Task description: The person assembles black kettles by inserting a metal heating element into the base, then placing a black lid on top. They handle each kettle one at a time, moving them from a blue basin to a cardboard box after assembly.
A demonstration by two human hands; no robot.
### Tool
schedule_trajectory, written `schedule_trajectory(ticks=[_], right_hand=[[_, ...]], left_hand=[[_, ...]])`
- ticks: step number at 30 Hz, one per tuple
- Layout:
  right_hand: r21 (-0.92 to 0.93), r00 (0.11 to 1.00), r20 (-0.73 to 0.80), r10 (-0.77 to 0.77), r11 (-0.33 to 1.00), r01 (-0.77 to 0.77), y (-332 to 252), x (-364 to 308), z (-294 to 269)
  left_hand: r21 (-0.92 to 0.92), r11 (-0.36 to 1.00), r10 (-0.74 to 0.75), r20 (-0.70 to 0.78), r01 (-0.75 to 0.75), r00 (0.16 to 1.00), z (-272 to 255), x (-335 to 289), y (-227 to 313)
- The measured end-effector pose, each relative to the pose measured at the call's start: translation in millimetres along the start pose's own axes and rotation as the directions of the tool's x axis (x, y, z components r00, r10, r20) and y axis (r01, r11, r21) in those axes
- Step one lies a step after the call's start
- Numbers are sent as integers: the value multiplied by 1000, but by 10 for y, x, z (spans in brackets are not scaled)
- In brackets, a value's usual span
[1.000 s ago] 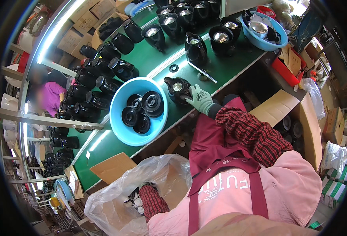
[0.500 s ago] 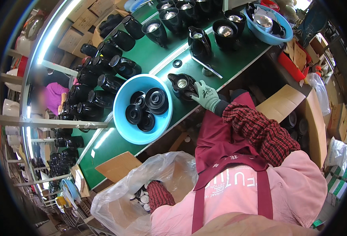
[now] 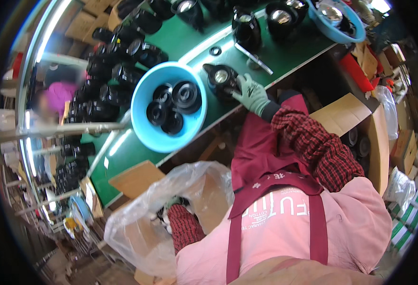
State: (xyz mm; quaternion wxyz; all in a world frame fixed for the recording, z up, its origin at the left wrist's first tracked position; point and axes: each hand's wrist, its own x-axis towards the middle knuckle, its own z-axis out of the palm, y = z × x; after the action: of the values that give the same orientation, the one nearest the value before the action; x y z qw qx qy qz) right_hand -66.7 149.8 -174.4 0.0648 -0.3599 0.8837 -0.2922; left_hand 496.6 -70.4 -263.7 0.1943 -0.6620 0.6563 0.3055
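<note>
A black jug with a silvery opening stands on the green worktable near its front edge. My right hand, in a pale green glove, is closed at the jug's right side, its fingers bent against it. My left hand, also gloved, reaches down into a box lined with a clear plastic bag. Small white and dark pieces lie around it there; its fingers are hidden. Left of the jug, a light blue basin contains several round black lids.
A small black ring and a metal rod on a stand are behind the jug. Rows of black jugs occupy the table's back and left. Another blue basin is at far right. An open carton stands right of me.
The whole view has shifted, so the table appears higher. My left forearm has moved slightly within the bag and more of its glove shows. The right hand stays at the jug.
</note>
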Motion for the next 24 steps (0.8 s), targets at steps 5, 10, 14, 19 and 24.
schedule_trajectory(ticks=[5, 10, 14, 19, 24], right_hand=[[22, 998, 31, 51, 998, -51, 21, -20, -58], [60, 999, 29, 46, 997, -47, -36, -32, -56], [43, 996, 78, 46, 998, -49, -95, -14, -80], [64, 995, 83, 59, 996, -64, -143, -10, -63], [53, 997, 63, 43, 998, -46, -136, 13, -50]], left_hand=[[248, 946, 54, 520, -211, 852, -993, -855, 688], [-307, 758, 644, 493, -576, 584, -1027, -1550, 2362], [-45, 104, 972, -205, -994, 111, -707, -1652, 4290], [460, 334, 914, 54, -823, 401, -686, -1830, 5570], [581, 214, 891, 213, -785, 401, -645, -1663, 5676]])
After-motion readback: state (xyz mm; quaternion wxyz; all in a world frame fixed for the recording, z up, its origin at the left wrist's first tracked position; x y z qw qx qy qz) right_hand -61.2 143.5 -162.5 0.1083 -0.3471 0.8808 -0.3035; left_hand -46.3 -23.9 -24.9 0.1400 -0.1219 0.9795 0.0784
